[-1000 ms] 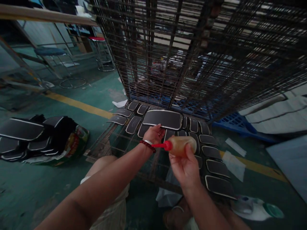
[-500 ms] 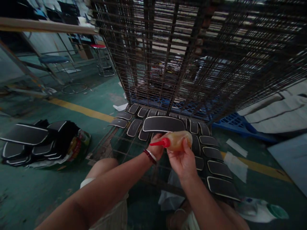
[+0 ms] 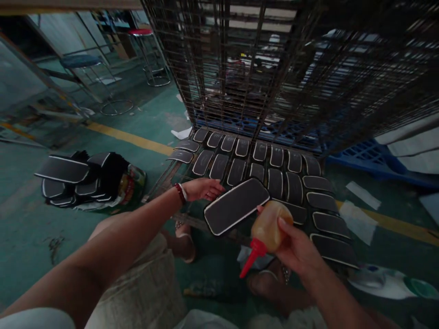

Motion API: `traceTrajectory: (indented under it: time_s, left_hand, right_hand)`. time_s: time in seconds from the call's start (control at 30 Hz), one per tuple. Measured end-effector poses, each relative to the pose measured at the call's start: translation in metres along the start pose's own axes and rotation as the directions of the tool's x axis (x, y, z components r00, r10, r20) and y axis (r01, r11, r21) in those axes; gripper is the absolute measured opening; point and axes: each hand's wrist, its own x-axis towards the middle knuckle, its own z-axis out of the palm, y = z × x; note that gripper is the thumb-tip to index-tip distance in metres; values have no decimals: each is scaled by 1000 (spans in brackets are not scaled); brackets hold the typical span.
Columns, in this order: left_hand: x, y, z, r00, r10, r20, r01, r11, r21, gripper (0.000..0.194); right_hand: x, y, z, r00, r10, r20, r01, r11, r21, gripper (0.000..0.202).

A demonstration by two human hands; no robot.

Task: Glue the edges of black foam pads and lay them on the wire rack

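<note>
Fingers (image 3: pixel 284 226) grip amber, red-nozzled glue bottle (image 3: pixel 269 224), tilted down.

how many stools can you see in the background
2: a blue-seated stool at upper left and a red-seated stool farther back, right of it. Others may be hidden behind the wire rack.

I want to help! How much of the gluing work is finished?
Many black pieces already lie in rows on the wire rack. The left hand holds one black pad; the right hand grips the glue bottle. A pile of pieces waits on the floor.
</note>
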Motion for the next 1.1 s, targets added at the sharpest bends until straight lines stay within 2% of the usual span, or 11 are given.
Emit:
traceTrajectory:
  time_s: [0.1, 0.23, 0.33, 0.43, 0.5, 0.57, 0.67, 0.73, 0.8, 0.97, 1.1]
  left_hand:
    - [-1, -6, 14, 991, 24, 131, -40, 992, 118, 18]
    - [2, -18, 27, 983, 78, 165, -119, 961, 251, 22]
    - [-1, -18, 28, 982, 146, 121, -172, 955, 241, 24]
    - [-9, -13, 25, 986, 131, 107, -152, 962, 226, 27]
    - [-16, -10, 25, 990, 79, 113, -103, 970, 220, 30]
    - [-21, -9, 26, 991, 28, 128, -57, 971, 234, 32]
    - [-26, -8, 30, 987, -11, 160, -38, 954, 297, 31]
    - [-27, -8, 33, 984, -17, 177, -43, 943, 329, 29]
    - [-28, -7, 35, 982, -32, 184, -32, 943, 332, 28]
    - [-27, -7, 33, 979, -83, 185, 30, 961, 276, 33]
    - [-26, -8, 30, 986, -69, 155, 22, 958, 285, 31]
  right_hand:
    - [5, 12, -6, 1000, 16, 12, -15, 998, -57, 46]
    - [7, 16, -8, 1000, 6, -1, -6, 994, -109, 47]
    - [3, 1, -6, 999, -36, -35, 32, 992, -126, 50]
    - [-4, -26, -3, 983, -179, -42, 172, 975, -140, 59]
    - [-6, -44, -3, 933, -356, -51, 345, 926, -153, 62]
    - [-6, -59, -4, 857, -511, -69, 492, 851, -181, 61]
    - [-3, -71, -7, 743, -665, -80, 634, 736, -238, 55]
    - [-2, -73, -7, 689, -723, -57, 687, 676, -266, 50]
    - [-2, -73, -6, 670, -742, -29, 705, 647, -291, 49]
    - [-5, -71, -3, 666, -745, 33, 703, 612, -362, 50]
    - [-5, -71, -5, 649, -760, 42, 715, 589, -378, 45]
